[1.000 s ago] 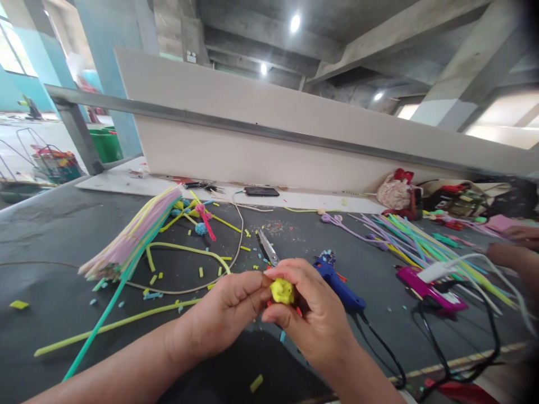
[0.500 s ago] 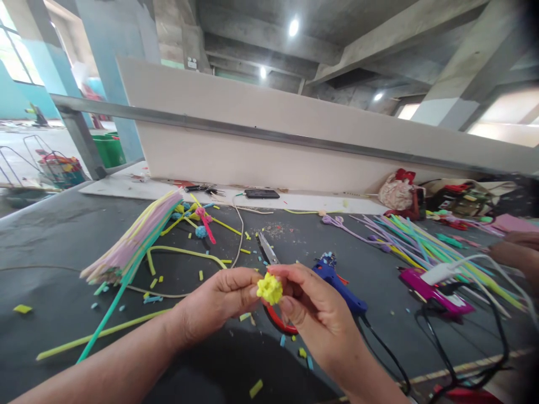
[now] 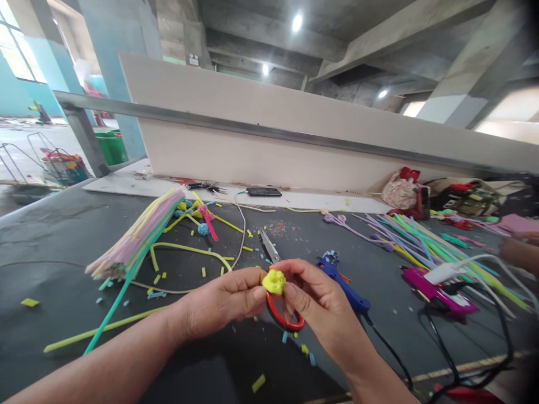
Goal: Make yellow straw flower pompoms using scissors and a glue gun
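Note:
Between my two hands is a small yellow pipe-cleaner flower (image 3: 274,281), its cupped face turned up toward me. My left hand (image 3: 240,294) pinches its left side between thumb and fingers. The thumb and fingertips of my right hand (image 3: 315,297) close on its right side. Just under the flower lie scissors with red handles (image 3: 283,318), blades pointing away and partly hidden by my hands. Right of my right hand lies a blue glue gun (image 3: 343,286). Yellow and blue pipe-cleaner snippets (image 3: 259,383) are scattered about the dark tabletop.
A thick bundle of pink, yellow and green pipe cleaners (image 3: 138,238) lies at left. Loose coloured pipe cleaners (image 3: 415,241) and a magenta power strip (image 3: 438,292) with cables are on the right. A phone (image 3: 264,192) lies at the back. Another person's hand (image 3: 520,252) shows at the right edge.
The yellow flower has turned in my fingers, now showing a more cupped face. My hands have shifted slightly right, and more of the scissors' red handles shows.

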Demonstrator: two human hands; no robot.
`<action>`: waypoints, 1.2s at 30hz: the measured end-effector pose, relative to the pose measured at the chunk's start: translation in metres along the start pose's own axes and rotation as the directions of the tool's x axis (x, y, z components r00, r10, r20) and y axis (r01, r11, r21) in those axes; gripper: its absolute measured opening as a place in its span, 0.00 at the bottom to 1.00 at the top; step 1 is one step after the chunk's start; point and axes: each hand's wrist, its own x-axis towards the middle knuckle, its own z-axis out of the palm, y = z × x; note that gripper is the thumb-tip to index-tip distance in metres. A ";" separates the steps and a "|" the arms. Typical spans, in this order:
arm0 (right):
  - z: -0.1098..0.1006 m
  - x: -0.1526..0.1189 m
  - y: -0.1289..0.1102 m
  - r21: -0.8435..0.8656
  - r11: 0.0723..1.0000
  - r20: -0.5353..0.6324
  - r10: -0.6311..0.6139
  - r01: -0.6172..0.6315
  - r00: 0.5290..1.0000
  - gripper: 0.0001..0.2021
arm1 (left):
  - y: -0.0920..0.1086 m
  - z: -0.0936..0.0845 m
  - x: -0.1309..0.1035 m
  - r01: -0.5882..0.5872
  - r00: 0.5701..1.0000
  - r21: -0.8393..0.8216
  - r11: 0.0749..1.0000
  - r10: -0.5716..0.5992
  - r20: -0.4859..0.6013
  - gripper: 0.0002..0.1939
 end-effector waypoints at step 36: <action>-0.017 -0.001 -0.004 -0.422 0.877 0.110 -0.203 0.231 0.973 0.06 | -0.002 0.005 0.000 0.069 0.996 0.269 0.961 -0.052 -0.069 0.16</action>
